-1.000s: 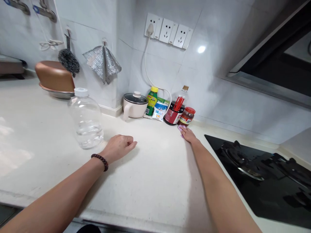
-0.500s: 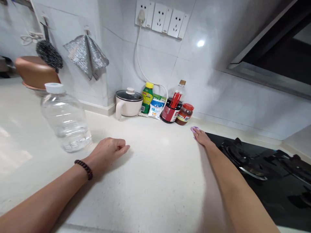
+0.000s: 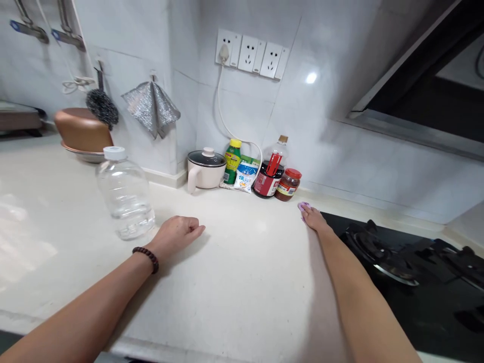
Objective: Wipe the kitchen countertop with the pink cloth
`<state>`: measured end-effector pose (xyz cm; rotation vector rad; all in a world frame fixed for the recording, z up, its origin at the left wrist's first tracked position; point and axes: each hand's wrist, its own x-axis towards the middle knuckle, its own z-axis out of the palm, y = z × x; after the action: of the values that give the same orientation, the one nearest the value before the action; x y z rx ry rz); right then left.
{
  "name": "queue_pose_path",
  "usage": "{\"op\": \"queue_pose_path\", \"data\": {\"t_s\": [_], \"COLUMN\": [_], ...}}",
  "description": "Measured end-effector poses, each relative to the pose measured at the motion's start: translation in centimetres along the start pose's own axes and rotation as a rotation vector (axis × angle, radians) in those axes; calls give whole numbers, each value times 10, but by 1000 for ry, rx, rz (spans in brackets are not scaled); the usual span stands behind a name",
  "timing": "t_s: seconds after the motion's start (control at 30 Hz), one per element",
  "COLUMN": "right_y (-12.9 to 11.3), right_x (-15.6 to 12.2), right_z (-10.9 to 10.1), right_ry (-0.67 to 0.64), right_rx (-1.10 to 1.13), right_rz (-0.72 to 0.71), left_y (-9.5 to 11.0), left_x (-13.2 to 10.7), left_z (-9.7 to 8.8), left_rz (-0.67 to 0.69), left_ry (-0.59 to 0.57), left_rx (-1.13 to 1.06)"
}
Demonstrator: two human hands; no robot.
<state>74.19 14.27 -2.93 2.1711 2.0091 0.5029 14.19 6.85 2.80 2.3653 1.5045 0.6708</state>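
My right hand reaches far across the white countertop and presses a small purple cloth onto it, just left of the black gas hob. The fingers lie over the cloth. My left hand rests on the counter with its fingers loosely curled and nothing in them. A bead bracelet sits on that wrist. A clear plastic bottle with a white cap stands upright just left of my left hand.
In the corner stand a small cream pot with lid, a green bottle, a blue-white packet, a dark sauce jar and a red-lidded jar. A copper pan sits far left. A range hood overhangs the hob.
My right hand slid the purple cloth rightward from beside the jars to the hob's edge. My left hand stayed put. The camera view shifted slightly.
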Motion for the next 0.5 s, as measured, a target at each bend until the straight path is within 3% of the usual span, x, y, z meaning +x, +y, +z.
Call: {"op": "queue_pose_path", "data": {"t_s": [0.23, 0.5], "right_y": [-12, -27], "right_x": [-52, -130], "right_z": [-19, -42], "right_ry": [-13, -1], "right_rx": [55, 133], "right_rz": [38, 16], "left_y": [0, -3], "left_x": [-2, -2], "left_z": [-8, -12], "left_rz": [20, 23], "left_ry": [30, 73], "left_rx": [-18, -33]}}
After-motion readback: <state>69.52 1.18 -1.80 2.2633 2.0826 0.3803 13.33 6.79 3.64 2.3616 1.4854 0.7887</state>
